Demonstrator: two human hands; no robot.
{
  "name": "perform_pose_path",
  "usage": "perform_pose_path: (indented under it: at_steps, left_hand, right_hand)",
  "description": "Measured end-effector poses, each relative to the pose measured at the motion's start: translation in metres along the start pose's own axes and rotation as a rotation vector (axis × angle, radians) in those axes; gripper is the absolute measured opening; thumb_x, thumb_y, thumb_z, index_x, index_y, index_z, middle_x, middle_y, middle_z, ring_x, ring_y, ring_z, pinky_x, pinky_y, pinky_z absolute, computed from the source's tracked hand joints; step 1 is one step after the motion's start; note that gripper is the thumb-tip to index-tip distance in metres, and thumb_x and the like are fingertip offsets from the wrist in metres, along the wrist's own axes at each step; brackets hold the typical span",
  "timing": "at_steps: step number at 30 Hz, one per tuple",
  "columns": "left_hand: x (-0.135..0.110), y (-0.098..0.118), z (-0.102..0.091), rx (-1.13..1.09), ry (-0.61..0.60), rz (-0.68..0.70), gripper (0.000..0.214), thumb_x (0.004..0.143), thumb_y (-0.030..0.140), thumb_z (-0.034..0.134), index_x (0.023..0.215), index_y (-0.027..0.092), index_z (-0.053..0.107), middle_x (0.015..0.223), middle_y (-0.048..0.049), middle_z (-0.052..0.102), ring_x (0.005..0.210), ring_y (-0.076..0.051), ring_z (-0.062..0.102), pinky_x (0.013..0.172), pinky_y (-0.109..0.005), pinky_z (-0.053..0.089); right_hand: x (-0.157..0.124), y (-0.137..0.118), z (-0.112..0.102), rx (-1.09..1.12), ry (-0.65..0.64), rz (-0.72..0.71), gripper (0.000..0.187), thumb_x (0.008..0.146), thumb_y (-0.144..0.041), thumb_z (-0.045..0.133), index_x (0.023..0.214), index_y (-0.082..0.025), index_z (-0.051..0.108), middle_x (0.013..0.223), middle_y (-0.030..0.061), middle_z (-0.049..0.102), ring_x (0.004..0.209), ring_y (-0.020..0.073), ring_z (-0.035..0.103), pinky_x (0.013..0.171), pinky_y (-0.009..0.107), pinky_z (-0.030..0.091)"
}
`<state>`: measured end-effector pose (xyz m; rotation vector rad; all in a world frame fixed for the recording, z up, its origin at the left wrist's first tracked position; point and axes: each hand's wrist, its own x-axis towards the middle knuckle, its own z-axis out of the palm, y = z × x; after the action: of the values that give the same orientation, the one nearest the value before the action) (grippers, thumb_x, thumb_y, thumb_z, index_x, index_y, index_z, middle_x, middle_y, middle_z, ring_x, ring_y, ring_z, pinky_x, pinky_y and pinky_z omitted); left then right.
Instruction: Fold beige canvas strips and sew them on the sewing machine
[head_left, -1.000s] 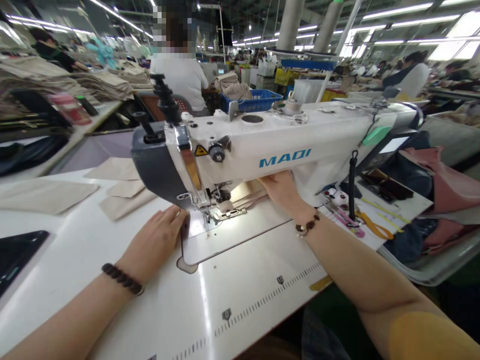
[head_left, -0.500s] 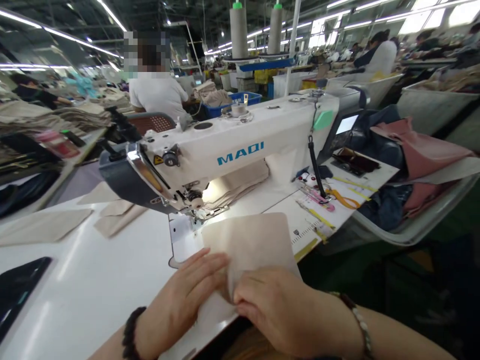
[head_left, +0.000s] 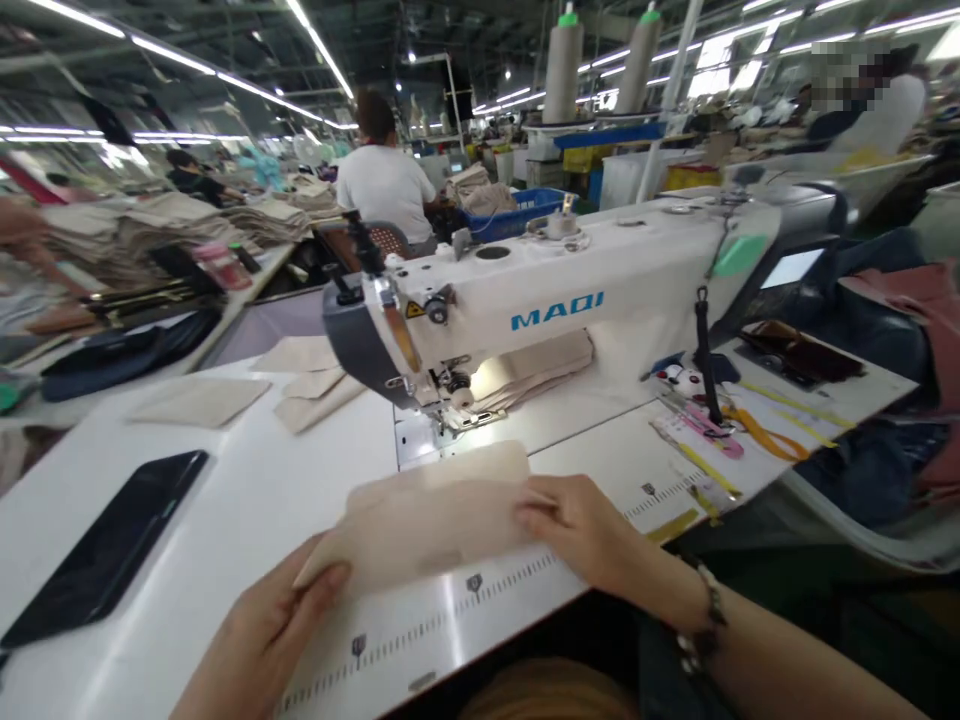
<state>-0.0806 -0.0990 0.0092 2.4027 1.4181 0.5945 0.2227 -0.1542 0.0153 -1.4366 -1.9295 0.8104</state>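
A beige fabric piece [head_left: 427, 525], slightly blurred and folded along its upper part, is stretched between my two hands in front of the sewing machine [head_left: 555, 290]. My left hand [head_left: 274, 610] pinches its left end between thumb and fingers. At the right end, my right hand [head_left: 566, 520] is closed on the edge of the cloth. The needle and presser foot [head_left: 450, 420] lie just beyond the fabric, which is apart from them. Under the machine's arm rests a stack of beige pieces [head_left: 544, 365].
A dark phone [head_left: 105, 545] lies on the white table at left, near loose beige pieces [head_left: 199, 400]. Orange-handled scissors [head_left: 765, 435] and a pink tool are at right. A bin of dark and pink cloth [head_left: 900, 400] stands beyond. A person in white [head_left: 382, 185] sits behind.
My hands have moved apart, and the fabric, earlier lying under them near the needle, is now held between them closer to the table's front edge. The view has swung left.
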Motion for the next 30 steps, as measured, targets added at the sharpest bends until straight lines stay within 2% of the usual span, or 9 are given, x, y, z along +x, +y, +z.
perform_pose_path:
  at_steps: [3, 5, 7, 10, 12, 17, 21, 25, 30]
  left_hand:
    - [0.006, 0.013, -0.001, 0.008, 0.045, -0.088, 0.028, 0.084, 0.042, 0.041, 0.078, 0.021, 0.059, 0.063, 0.0020, 0.064, 0.058, -0.015, 0.062, 0.051, -0.020, 0.049]
    - [0.007, 0.018, 0.000, 0.052, 0.080, -0.138, 0.031, 0.084, 0.041, 0.039, 0.063, 0.021, 0.053, 0.047, 0.0040, 0.053, 0.042, -0.013, 0.053, 0.042, -0.021, 0.042]
    - [0.004, 0.021, 0.000, 0.068, 0.095, -0.163, 0.033, 0.083, 0.039, 0.039, 0.056, 0.021, 0.048, 0.042, 0.0050, 0.047, 0.037, -0.012, 0.047, 0.040, -0.021, 0.038]
    - [-0.003, 0.024, 0.002, 0.025, 0.073, -0.194, 0.028, 0.083, 0.035, 0.040, 0.062, 0.021, 0.053, 0.051, 0.0041, 0.054, 0.045, -0.011, 0.051, 0.046, -0.020, 0.041]
    - [-0.007, 0.024, 0.003, -0.013, 0.056, -0.222, 0.023, 0.083, 0.032, 0.041, 0.071, 0.021, 0.056, 0.060, 0.0033, 0.060, 0.052, -0.012, 0.056, 0.050, -0.021, 0.043]
    - [-0.011, 0.023, 0.009, -0.069, 0.118, -0.315, 0.012, 0.081, 0.028, 0.044, 0.084, 0.020, 0.053, 0.064, 0.0030, 0.061, 0.055, -0.013, 0.058, 0.052, -0.023, 0.047]
    - [-0.014, 0.022, 0.011, -0.127, 0.175, -0.290, 0.037, 0.082, 0.020, 0.044, 0.119, 0.020, 0.041, 0.080, 0.0008, 0.061, 0.058, -0.011, 0.058, 0.057, -0.023, 0.050]
    - [-0.014, 0.021, 0.010, -0.142, 0.100, -0.185, 0.023, 0.086, 0.017, 0.043, 0.102, 0.020, 0.057, 0.088, -0.0021, 0.058, 0.075, -0.011, 0.058, 0.068, -0.023, 0.050]
    - [-0.011, 0.020, 0.008, -0.155, 0.067, -0.207, 0.020, 0.085, 0.017, 0.046, 0.098, 0.017, 0.061, 0.086, -0.0022, 0.058, 0.072, -0.011, 0.058, 0.068, -0.022, 0.050]
  right_hand:
    - [0.023, 0.002, 0.008, 0.039, 0.158, 0.154, 0.015, 0.082, -0.021, 0.047, 0.090, -0.016, 0.059, 0.064, -0.0010, 0.059, 0.058, 0.0126, 0.053, 0.052, 0.021, 0.039]
    - [0.028, 0.003, 0.012, 0.041, 0.213, 0.154, 0.043, 0.081, -0.021, 0.048, 0.124, -0.015, 0.043, 0.066, -0.0017, 0.060, 0.056, 0.0130, 0.054, 0.052, 0.022, 0.041]
    - [0.025, 0.006, 0.016, 0.013, 0.220, 0.082, 0.056, 0.083, -0.022, 0.046, 0.136, -0.017, 0.029, 0.069, -0.0013, 0.062, 0.055, 0.0131, 0.055, 0.054, 0.023, 0.044]
    - [0.017, 0.008, 0.019, -0.066, 0.171, -0.076, 0.030, 0.085, -0.022, 0.043, 0.112, -0.021, 0.057, 0.082, 0.0034, 0.066, 0.070, 0.0141, 0.061, 0.064, 0.024, 0.048]
    - [0.015, 0.007, 0.020, -0.134, 0.186, -0.122, 0.024, 0.086, -0.023, 0.042, 0.093, -0.021, 0.065, 0.085, 0.0042, 0.066, 0.078, 0.0146, 0.063, 0.067, 0.023, 0.049]
    - [0.019, 0.004, 0.026, -0.292, 0.279, -0.161, 0.023, 0.087, -0.026, 0.044, 0.095, -0.017, 0.063, 0.088, 0.0053, 0.067, 0.080, 0.0141, 0.064, 0.069, 0.021, 0.050]
    - [0.019, 0.009, 0.030, -0.387, 0.258, -0.165, 0.025, 0.088, -0.029, 0.043, 0.099, -0.017, 0.062, 0.086, 0.0045, 0.066, 0.078, 0.0136, 0.064, 0.067, 0.020, 0.050]
    - [0.015, 0.013, 0.030, -0.436, 0.238, -0.147, 0.026, 0.089, -0.033, 0.043, 0.098, -0.018, 0.062, 0.084, 0.0037, 0.064, 0.075, 0.0137, 0.064, 0.064, 0.021, 0.050]
    - [0.012, 0.017, 0.026, -0.515, 0.168, -0.193, 0.025, 0.088, -0.034, 0.045, 0.100, -0.018, 0.062, 0.084, 0.0039, 0.064, 0.074, 0.0141, 0.064, 0.064, 0.020, 0.050]
